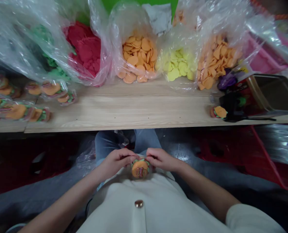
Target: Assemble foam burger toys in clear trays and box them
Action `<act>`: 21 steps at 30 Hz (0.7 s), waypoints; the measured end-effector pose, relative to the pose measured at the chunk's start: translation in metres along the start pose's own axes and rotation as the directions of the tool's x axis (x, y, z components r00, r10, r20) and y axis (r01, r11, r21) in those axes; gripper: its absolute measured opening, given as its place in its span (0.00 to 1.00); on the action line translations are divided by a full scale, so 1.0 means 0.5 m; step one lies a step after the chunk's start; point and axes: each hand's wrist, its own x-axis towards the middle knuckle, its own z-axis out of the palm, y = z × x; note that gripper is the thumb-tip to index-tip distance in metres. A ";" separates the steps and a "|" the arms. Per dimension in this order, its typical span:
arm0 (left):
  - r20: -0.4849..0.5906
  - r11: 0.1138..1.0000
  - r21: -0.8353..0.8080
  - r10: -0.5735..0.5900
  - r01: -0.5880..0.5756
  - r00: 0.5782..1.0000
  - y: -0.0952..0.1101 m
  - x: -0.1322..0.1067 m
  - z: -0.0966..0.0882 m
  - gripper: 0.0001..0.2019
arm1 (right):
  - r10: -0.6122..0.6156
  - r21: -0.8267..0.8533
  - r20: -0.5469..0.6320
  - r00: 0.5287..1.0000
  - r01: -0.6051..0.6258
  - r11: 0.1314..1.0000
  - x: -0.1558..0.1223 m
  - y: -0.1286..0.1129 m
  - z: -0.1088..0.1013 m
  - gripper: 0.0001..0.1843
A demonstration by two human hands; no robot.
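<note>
My left hand [116, 161] and my right hand [159, 158] meet close to my body, below the wooden table's [134, 110] front edge. Both pinch the top of a small round stacked toy burger [140, 168], orange on top with green and pink layers, apparently in a clear wrapper. The fingers of both hands are curled closed on it. It rests against my white top, above my lap in blue jeans.
On the table stand open plastic bags of foam discs: green [49, 61], red [85, 48], orange [139, 58], yellow [179, 64], orange [215, 60]. Wrapped finished burgers [32, 100] lie at the left. One burger [218, 112] and a dark tray [272, 94] are at the right.
</note>
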 end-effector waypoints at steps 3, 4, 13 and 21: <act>-0.235 0.988 -0.148 -0.076 0.042 0.969 -0.024 -0.001 0.019 0.12 | 0.081 0.017 -0.216 0.973 -0.080 0.997 -0.002 0.007 0.035 0.13; -0.304 0.984 -0.177 -0.084 0.031 0.949 -0.029 0.001 0.024 0.12 | 0.091 0.016 -0.275 0.957 -0.090 0.996 -0.002 0.010 0.046 0.14; -0.546 0.961 -0.230 0.005 -0.155 0.838 -0.003 0.049 0.040 0.15 | 0.140 0.217 -0.595 0.791 -0.010 0.976 0.026 0.018 0.047 0.13; -0.642 0.948 -0.117 0.154 -0.295 0.751 0.050 0.076 0.040 0.14 | 0.076 0.221 -0.676 0.733 0.104 0.970 0.039 -0.002 0.011 0.16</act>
